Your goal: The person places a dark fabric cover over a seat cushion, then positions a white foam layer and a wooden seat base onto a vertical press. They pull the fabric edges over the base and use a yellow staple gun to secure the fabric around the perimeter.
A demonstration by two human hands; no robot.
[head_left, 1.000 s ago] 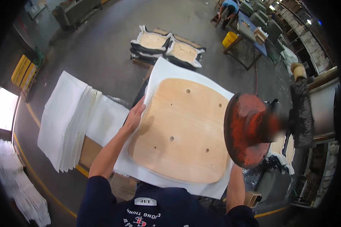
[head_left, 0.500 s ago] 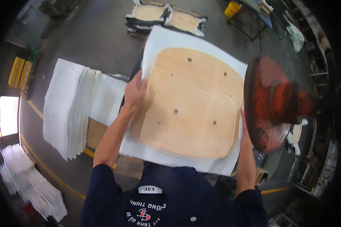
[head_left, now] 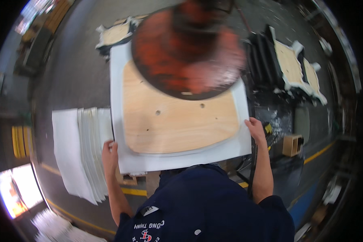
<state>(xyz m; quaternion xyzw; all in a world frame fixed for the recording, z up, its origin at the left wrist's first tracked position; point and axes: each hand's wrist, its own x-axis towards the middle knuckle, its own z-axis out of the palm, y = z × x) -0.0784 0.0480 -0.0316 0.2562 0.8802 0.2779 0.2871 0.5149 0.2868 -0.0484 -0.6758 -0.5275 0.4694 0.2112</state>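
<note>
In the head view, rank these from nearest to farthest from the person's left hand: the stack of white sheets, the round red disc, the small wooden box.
Measured from the left hand:
1. Stack of white sheets: right beside the hand, on its left.
2. Round red disc: up and to the right, over the far end of the wooden board.
3. Small wooden box: far right, beyond the right hand.

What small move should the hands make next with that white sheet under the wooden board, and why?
Probably a slight pull to square the white sheet under the wooden board. The left hand and right hand already grip its near corners, and the red disc hangs blurred above the board's far end.
</note>
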